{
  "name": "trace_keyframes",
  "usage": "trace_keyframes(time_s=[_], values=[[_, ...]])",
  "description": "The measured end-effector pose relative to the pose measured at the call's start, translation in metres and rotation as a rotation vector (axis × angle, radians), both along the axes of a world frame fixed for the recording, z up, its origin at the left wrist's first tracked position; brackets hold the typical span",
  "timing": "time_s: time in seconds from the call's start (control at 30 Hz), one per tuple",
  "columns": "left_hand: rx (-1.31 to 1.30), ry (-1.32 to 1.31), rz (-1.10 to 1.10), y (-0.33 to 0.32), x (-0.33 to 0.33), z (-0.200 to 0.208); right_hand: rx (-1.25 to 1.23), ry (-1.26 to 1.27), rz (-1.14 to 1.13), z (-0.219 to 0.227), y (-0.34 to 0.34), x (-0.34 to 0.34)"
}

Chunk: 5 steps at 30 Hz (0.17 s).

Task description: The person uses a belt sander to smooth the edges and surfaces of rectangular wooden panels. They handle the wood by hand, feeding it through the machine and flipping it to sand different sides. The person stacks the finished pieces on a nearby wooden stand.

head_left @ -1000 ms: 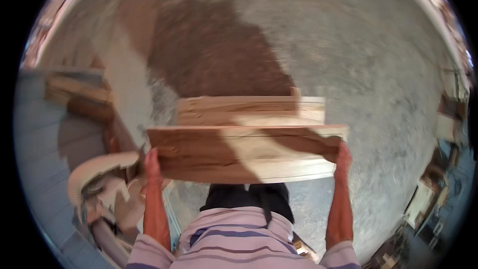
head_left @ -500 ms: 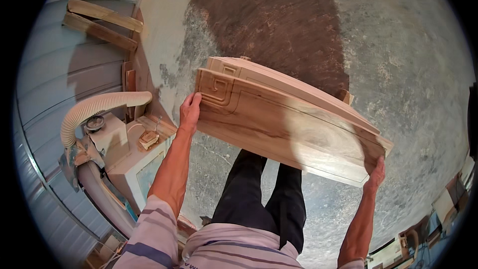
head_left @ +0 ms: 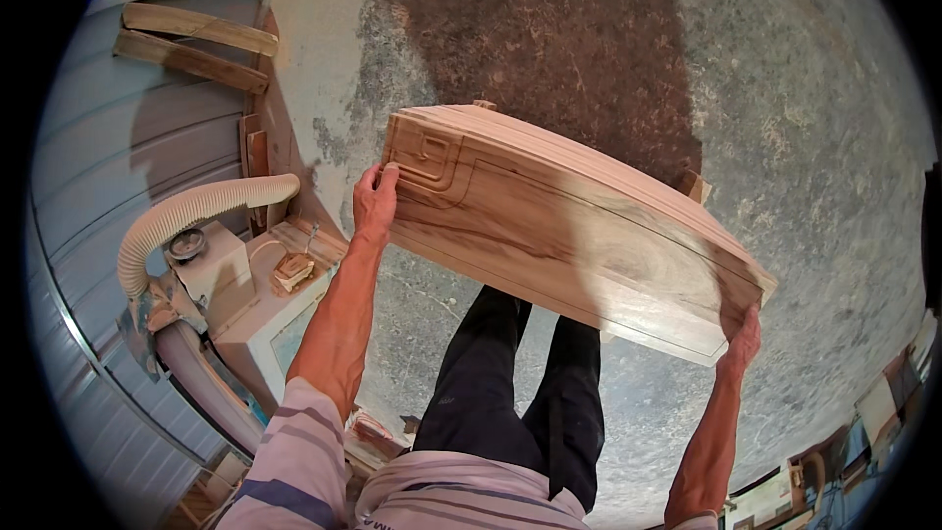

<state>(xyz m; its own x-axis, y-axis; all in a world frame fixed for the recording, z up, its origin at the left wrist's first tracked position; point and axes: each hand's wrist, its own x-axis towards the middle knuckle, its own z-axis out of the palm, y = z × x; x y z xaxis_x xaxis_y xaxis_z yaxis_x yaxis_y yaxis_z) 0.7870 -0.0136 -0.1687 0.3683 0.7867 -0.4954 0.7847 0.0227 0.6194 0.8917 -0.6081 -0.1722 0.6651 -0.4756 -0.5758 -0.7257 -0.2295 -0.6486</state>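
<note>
The carrying step is in hand: the left hand has its grip closed over one end of the stack of carved wooden panels, and the right hand clasps the far lower corner, holding it tilted above the concrete floor. Setting it down likely calls for levelling both ends. No packages, labels or signs show; left stands a cream machine with ribbed hose.

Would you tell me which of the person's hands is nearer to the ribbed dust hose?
Left. The left hand grips the carved wooden panel end just right of the ribbed dust hose; the right hand holds the panel's far end.
</note>
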Motion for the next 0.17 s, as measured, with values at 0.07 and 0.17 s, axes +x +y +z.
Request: trace_keyframes(time_s=[0.07, 0.17], values=[[-0.001, 0.019, -0.001, -0.0007, 0.0041, 0.0037, -0.004, -0.003, 0.023, 0.0021, 0.0043, 0.0003], [0.009, 0.069, -0.059, 0.0015, 0.0048, 0.005, 0.042, 0.016, 0.006, 0.0024, 0.0051, 0.0008]])
